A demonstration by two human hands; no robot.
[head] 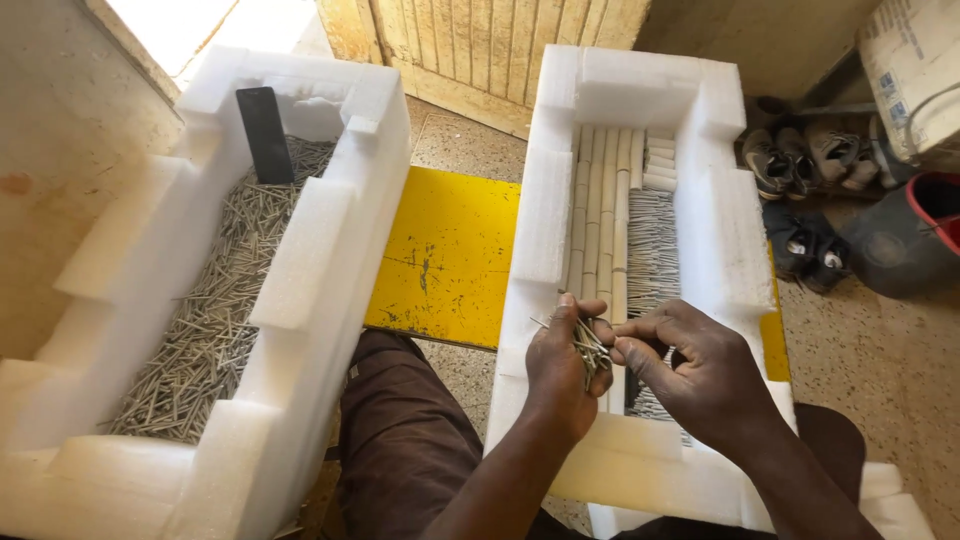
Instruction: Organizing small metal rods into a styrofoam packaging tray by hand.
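Speckled floor with a yellow board [450, 255] between two white foam boxes, shoes [800, 160] at right. Head view: left hand [562, 372] closed around a small bundle of thin grey nails [590, 350] over the right box [725, 200], right hand [700, 372] pinching at the bundle's tips, apparently mid-sorting. Likely next: aligning nails beside the packed rows [650, 245]; loose nails heaped in the left box [215, 310].

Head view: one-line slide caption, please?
Both hands, left and right, hold a bunch of nails over a foam box.
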